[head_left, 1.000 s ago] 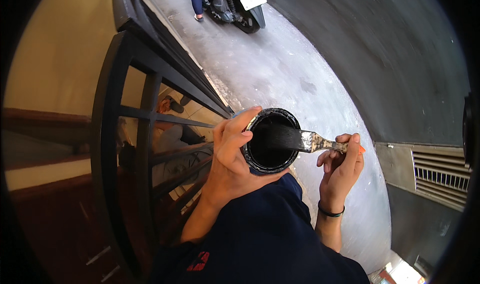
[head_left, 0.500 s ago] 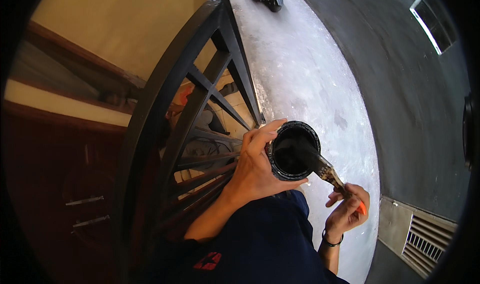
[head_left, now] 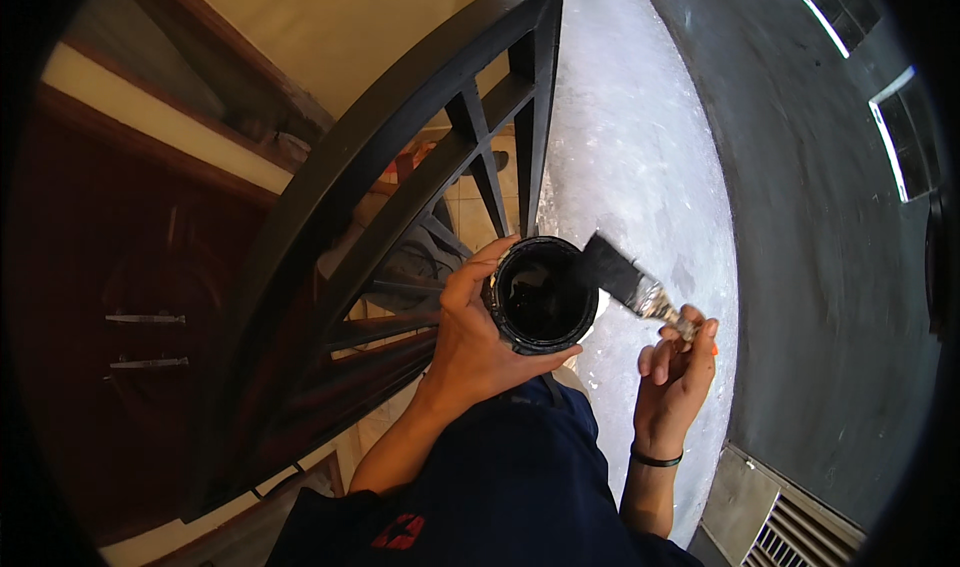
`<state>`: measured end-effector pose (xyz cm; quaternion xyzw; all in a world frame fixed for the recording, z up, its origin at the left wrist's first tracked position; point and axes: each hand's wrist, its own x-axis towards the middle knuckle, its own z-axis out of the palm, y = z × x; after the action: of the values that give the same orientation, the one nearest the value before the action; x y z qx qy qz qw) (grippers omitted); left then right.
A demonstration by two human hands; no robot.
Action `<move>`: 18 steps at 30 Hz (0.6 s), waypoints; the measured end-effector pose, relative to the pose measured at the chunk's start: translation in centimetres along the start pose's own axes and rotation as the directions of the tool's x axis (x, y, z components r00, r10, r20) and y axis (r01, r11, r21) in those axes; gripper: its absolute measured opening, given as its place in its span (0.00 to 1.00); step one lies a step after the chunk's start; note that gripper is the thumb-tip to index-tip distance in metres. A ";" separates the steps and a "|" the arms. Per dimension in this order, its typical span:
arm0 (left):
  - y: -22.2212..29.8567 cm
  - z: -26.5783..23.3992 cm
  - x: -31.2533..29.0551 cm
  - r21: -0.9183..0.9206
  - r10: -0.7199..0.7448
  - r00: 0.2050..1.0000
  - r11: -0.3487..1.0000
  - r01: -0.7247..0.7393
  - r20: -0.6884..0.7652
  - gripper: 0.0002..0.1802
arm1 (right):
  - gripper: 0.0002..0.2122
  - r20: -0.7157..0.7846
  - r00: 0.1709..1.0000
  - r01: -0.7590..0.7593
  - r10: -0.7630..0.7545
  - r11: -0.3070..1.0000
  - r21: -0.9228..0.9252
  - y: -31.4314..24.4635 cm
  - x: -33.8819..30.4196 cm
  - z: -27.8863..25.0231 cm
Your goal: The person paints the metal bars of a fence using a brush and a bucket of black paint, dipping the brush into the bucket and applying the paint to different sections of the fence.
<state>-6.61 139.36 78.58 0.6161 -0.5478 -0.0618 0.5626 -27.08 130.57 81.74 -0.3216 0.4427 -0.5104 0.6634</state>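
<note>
My left hand (head_left: 468, 312) is wrapped round an open paint can (head_left: 545, 342), its thumb along the near side and its fingers at the far rim. Dark, glossy paint lies inside, and the rim is coated black. In my right hand (head_left: 680, 372) is a paintbrush (head_left: 650, 297), pinched by its handle, with a bit of orange showing by the fingers. The brush's wide bristles are black with paint and stand over the can's right rim, tip out of the paint. A dark band circles my right wrist.
A dark metal gate (head_left: 400, 72) with slanting bars stands close on my left. Beyond it are a tiled floor and a reddish-brown door (head_left: 130, 257). Pale concrete pavement (head_left: 640, 127) runs ahead. A dark grey wall (head_left: 800, 167) rises on the right, with a vent grille (head_left: 800, 527) low down.
The brush has come up out of the can, its bristles now in sight. My right hand has risen, the can has shifted left, and the view has turned.
</note>
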 end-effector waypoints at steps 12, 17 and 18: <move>0.9 -2.1 -1.9 0.075 -0.101 0.992 0.993 0.096 0.073 0.71 | 0.12 0.546 0.508 0.861 -0.666 0.412 -0.298 -1.4 6.5 7.0; 0.6 -1.7 -1.9 0.052 -0.140 0.983 0.990 0.135 0.117 0.69 | 0.11 0.700 0.328 0.941 -0.634 0.159 -0.297 -0.3 9.2 9.4; 0.6 -1.8 -1.9 0.048 -0.145 0.981 0.989 0.140 0.126 0.69 | 0.12 0.719 0.281 0.954 -0.636 0.099 -0.285 -0.3 9.8 9.7</move>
<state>-6.46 142.06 78.68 0.6593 -0.5386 -0.1308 0.5080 -17.43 120.80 83.31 -0.8311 0.1804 -0.5007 0.1610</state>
